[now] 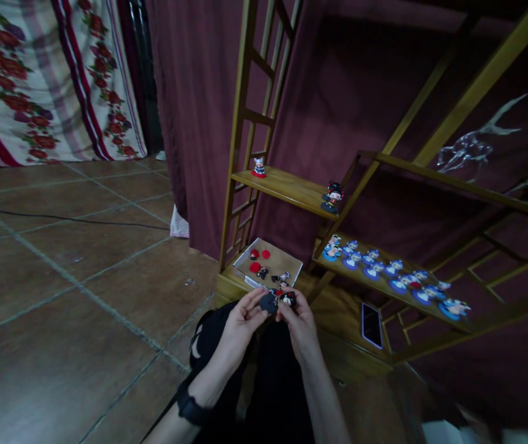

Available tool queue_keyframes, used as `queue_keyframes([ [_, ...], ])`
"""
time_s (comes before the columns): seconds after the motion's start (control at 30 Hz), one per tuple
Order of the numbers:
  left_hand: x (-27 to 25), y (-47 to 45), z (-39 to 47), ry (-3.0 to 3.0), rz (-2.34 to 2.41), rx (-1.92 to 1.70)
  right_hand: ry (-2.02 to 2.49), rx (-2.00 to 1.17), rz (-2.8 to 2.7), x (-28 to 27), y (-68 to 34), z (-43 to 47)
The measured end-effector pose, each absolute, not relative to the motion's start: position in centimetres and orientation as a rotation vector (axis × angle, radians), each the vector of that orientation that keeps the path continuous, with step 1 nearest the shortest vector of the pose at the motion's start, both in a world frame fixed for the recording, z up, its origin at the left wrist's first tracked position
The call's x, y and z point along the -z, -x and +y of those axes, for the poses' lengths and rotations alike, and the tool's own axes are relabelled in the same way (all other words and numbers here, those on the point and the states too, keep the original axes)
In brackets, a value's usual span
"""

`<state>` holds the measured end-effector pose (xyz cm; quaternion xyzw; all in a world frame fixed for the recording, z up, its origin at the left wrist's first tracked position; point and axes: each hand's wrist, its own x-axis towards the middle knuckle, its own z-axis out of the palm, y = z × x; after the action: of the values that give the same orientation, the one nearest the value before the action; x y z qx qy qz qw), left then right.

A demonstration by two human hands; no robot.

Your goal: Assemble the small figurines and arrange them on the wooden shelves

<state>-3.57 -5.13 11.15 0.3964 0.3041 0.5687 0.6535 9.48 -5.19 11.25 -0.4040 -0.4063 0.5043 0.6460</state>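
Between my two hands, above my lap, is a small doll figurine with black hair, lying sideways. My left hand pinches its round dark base. The fingers of my right hand close around the figurine's head and body. Whether base and figurine are joined is unclear. Just beyond my fingers sits a shallow white box holding several small figurine parts and red round bases. On the shelf above, another black-haired figurine stands on a dark base, and a smaller one has a red base.
A wooden display shelf rises in front of me. Its right tier carries several blue-and-white figurines. Below them lies a phone. A clear deer-shaped ornament is at upper right. A black cable crosses the tiled floor.
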Motion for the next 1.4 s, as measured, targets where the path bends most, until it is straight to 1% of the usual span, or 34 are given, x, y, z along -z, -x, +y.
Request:
queue_keyframes([
  [0.2, -11.5, 3.9, -5.7, -0.738, 0.648, -1.314, 0.989, -1.11, -1.047, -11.3, -9.2, -5.7],
  [0.33, -11.3, 4.1, -6.0, -0.614, 0.6, -1.233, 1.014, -1.099, -1.108, -11.6, -9.0, -6.0],
  [0.67, -11.2, 4.1, -6.2, -0.599, 0.49, -1.177, 1.096, -1.058, -1.222, -11.8, -9.6, -6.2],
  [0.93, -11.0, 3.9, -6.4, -0.658, 0.505, -1.22, 1.192, -0.964, -1.365, -11.8, -10.2, -6.1],
  [1.4, -11.4, 3.4, -6.8, -0.528, 0.626, -1.237, 1.275, -0.87, -1.563, -12.2, -10.7, -5.8],
])
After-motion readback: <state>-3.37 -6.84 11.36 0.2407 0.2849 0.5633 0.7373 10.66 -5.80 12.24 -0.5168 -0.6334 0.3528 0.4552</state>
